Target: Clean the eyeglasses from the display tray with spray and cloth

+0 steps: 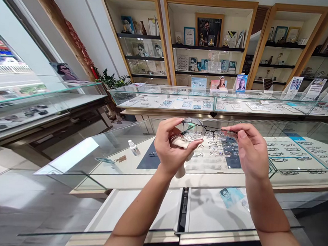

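Note:
A pair of eyeglasses (210, 131) with a thin dark frame is held up in front of me above the glass display case. My left hand (171, 146) is closed on the left side of the frame, with a crumpled whitish cloth (179, 142) in the same grip. Part of this cloth hangs below the palm. On the other side, my right hand (251, 149) pinches the frame's right end between thumb and fingers. Through the lenses I see glasses lying in the case behind.
A small white bottle (134, 148) and a brown tag (121, 159) are by the left of the glass case (74, 158). Rows of glasses (294, 150) lie inside it at right. Two drawers (216, 216) stand pulled out below. Another display counter (165, 100) runs behind.

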The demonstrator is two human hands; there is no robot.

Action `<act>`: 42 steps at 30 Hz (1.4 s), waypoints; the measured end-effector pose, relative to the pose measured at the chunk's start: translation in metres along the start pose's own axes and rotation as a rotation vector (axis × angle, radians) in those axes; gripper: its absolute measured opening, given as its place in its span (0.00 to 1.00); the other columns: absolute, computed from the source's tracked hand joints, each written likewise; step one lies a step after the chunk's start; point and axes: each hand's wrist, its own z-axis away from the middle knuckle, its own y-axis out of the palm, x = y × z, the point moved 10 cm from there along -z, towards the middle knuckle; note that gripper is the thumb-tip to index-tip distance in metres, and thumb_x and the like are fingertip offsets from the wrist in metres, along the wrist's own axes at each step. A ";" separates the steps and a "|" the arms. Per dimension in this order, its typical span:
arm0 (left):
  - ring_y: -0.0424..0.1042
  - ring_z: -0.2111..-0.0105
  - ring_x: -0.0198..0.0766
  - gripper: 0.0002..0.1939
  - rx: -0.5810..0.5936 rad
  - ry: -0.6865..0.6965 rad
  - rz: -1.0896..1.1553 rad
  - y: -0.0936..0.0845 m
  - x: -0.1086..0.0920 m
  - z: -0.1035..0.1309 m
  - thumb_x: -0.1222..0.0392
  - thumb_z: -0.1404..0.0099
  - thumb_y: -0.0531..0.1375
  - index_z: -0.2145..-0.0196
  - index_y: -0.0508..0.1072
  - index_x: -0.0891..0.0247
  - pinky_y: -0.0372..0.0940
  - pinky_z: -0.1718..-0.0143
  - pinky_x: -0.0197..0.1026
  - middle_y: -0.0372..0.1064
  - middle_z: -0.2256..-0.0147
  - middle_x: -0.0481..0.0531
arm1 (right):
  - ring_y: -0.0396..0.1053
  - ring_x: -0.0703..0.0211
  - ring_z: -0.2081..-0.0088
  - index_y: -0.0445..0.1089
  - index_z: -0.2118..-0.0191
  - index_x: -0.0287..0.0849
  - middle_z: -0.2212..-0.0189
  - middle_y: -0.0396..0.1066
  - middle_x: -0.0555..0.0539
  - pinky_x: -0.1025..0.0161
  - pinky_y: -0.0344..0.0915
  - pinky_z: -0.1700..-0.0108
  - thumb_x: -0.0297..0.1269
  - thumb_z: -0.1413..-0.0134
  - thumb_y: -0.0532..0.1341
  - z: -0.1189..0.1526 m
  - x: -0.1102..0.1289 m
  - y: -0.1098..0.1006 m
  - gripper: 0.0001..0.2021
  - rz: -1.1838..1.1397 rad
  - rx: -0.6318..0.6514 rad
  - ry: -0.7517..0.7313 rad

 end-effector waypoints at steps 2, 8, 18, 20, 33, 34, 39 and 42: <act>0.75 0.57 0.40 0.33 0.027 -0.037 0.012 0.001 0.002 0.000 0.40 0.39 0.74 0.43 0.73 0.58 0.72 0.64 0.40 0.72 0.52 0.54 | 0.82 0.55 0.53 0.82 0.57 0.54 0.58 0.85 0.51 0.53 0.77 0.44 0.49 0.33 0.68 -0.001 -0.002 -0.001 0.08 -0.004 -0.004 0.018; 0.72 0.60 0.36 0.35 0.069 -0.114 0.052 0.003 0.001 -0.001 0.44 0.39 0.75 0.39 0.72 0.55 0.70 0.63 0.39 0.72 0.51 0.52 | 0.82 0.52 0.56 0.80 0.62 0.52 0.62 0.84 0.50 0.51 0.77 0.46 0.55 0.39 0.71 -0.003 -0.010 -0.008 0.13 0.034 -0.072 0.059; 0.69 0.68 0.31 0.29 0.102 -0.218 0.053 0.003 0.003 -0.003 0.46 0.41 0.77 0.46 0.78 0.59 0.70 0.67 0.36 0.74 0.52 0.53 | 0.83 0.50 0.56 0.80 0.64 0.52 0.63 0.84 0.49 0.49 0.79 0.48 0.59 0.42 0.72 -0.005 -0.017 -0.013 0.16 0.087 -0.091 0.067; 0.70 0.66 0.32 0.29 0.098 -0.220 0.053 0.003 0.003 -0.003 0.47 0.41 0.77 0.46 0.78 0.59 0.70 0.66 0.37 0.74 0.52 0.53 | 0.83 0.50 0.56 0.79 0.63 0.52 0.63 0.84 0.49 0.49 0.79 0.48 0.59 0.41 0.71 -0.006 -0.017 -0.013 0.16 0.088 -0.086 0.068; 0.74 0.62 0.35 0.30 0.042 -0.414 0.206 -0.001 0.019 0.005 0.45 0.45 0.79 0.48 0.80 0.59 0.73 0.64 0.36 0.76 0.53 0.54 | 0.85 0.50 0.55 0.77 0.65 0.50 0.65 0.84 0.51 0.50 0.78 0.45 0.57 0.38 0.70 -0.006 -0.022 -0.002 0.16 0.038 -0.021 0.085; 0.75 0.62 0.35 0.30 0.038 -0.420 0.216 -0.001 0.020 0.006 0.44 0.45 0.79 0.49 0.80 0.59 0.74 0.64 0.37 0.77 0.53 0.54 | 0.84 0.50 0.54 0.77 0.65 0.50 0.64 0.84 0.50 0.50 0.78 0.45 0.57 0.37 0.70 -0.005 -0.023 -0.002 0.16 0.039 -0.022 0.092; 0.78 0.60 0.36 0.30 0.041 -0.463 0.253 0.001 0.025 0.010 0.43 0.44 0.78 0.49 0.80 0.59 0.75 0.60 0.37 0.77 0.51 0.54 | 0.84 0.51 0.56 0.78 0.66 0.51 0.64 0.84 0.50 0.51 0.78 0.46 0.57 0.39 0.70 -0.004 -0.022 -0.004 0.16 0.047 -0.029 0.093; 0.78 0.61 0.37 0.30 0.042 -0.478 0.247 0.002 0.025 0.012 0.44 0.44 0.78 0.48 0.80 0.58 0.75 0.61 0.38 0.77 0.51 0.54 | 0.84 0.50 0.54 0.78 0.65 0.52 0.63 0.85 0.50 0.49 0.78 0.45 0.58 0.38 0.70 -0.004 -0.022 -0.002 0.16 0.036 -0.023 0.110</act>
